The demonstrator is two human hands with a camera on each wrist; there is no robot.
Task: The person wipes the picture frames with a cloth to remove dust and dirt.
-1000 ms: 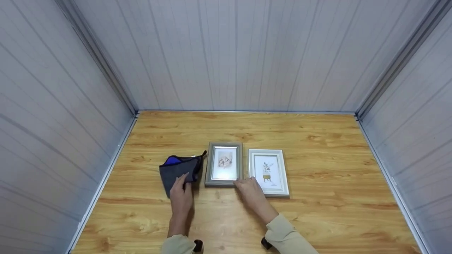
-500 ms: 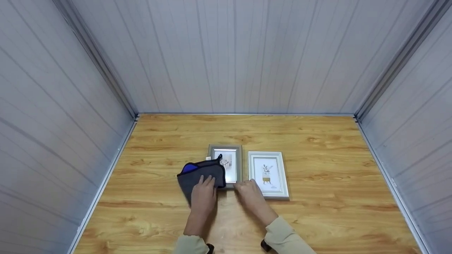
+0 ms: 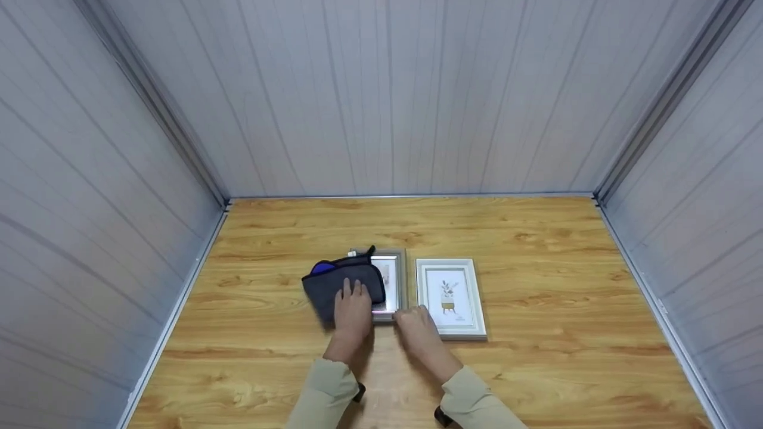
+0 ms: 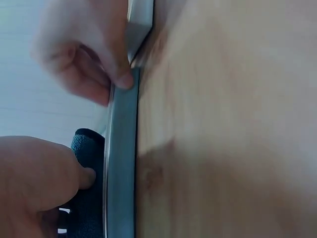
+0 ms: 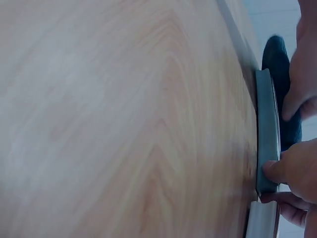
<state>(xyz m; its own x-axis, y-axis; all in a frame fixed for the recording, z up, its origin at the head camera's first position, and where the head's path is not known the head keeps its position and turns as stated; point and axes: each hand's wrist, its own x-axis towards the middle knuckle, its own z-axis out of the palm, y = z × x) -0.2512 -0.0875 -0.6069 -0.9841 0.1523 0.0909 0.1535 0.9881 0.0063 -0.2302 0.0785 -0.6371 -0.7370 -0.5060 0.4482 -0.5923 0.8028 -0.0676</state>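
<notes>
A dark grey cloth (image 3: 343, 292) with black edging, a loop and a blue underside covers the left part of a grey picture frame (image 3: 401, 286). My left hand (image 3: 353, 313) lies on this cloth, fingers forward over it. In the left wrist view, the thumb of my left hand (image 4: 39, 173) bears on the cloth (image 4: 89, 153) beside the frame edge (image 4: 121, 163). My right hand (image 3: 419, 333) pinches the grey frame's near right corner. In the right wrist view, the thumb of my right hand (image 5: 297, 171) presses the frame's side (image 5: 267, 129).
A white picture frame (image 3: 478, 310) with a potted-plant print lies just right of the grey one, a narrow gap between them. Both rest on a wood-grain tabletop (image 3: 554, 286). Pale panel walls (image 3: 381, 107) enclose the back and both sides.
My left hand has carried the cloth rightward from beside the grey frame onto it, then slightly farther up over the picture. My right hand has stayed at the frame's corner.
</notes>
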